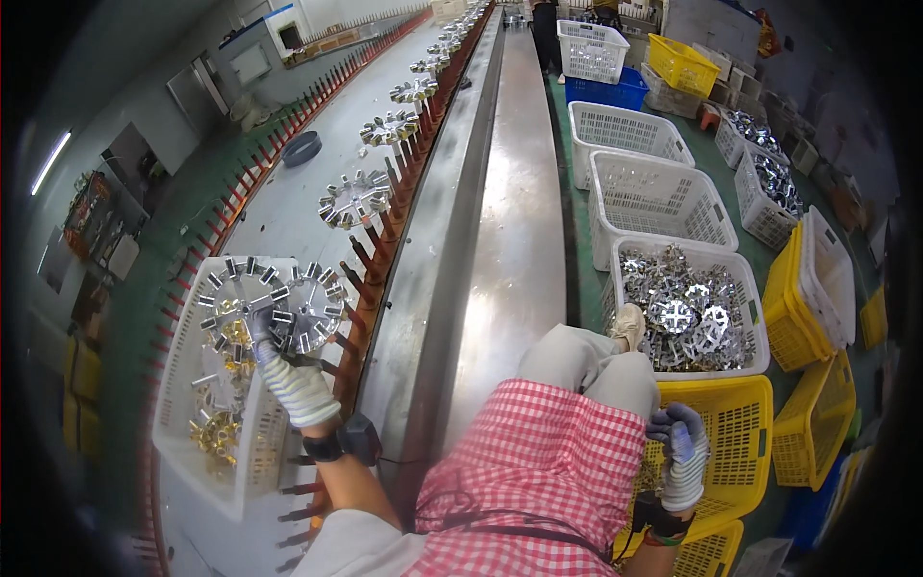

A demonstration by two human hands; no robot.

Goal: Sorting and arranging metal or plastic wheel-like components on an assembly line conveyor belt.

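My left hand (294,387), in a striped white glove with dark fingertips, is closed at the hub of a round spoked metal rack (236,292) with shiny rectangular pieces around its rim. The fingers partly cover the hub. A similar rack (310,310) sits right beside it, by the red-based spindles. Below them, a white basket (260,433) contains gold and silver metal parts. On the right, my right hand (681,447), gloved alike, hangs over a yellow basket (745,433) near my knee. Its fingers are loosely bent and apart, with nothing visible in them.
More loaded racks (356,199) line the row of spindles (371,240) running away along a metal rail (510,192). A white basket (760,332) of silver parts stands at my right, with other white baskets (663,197) beyond. A dark round dish (302,149) lies on the grey surface.
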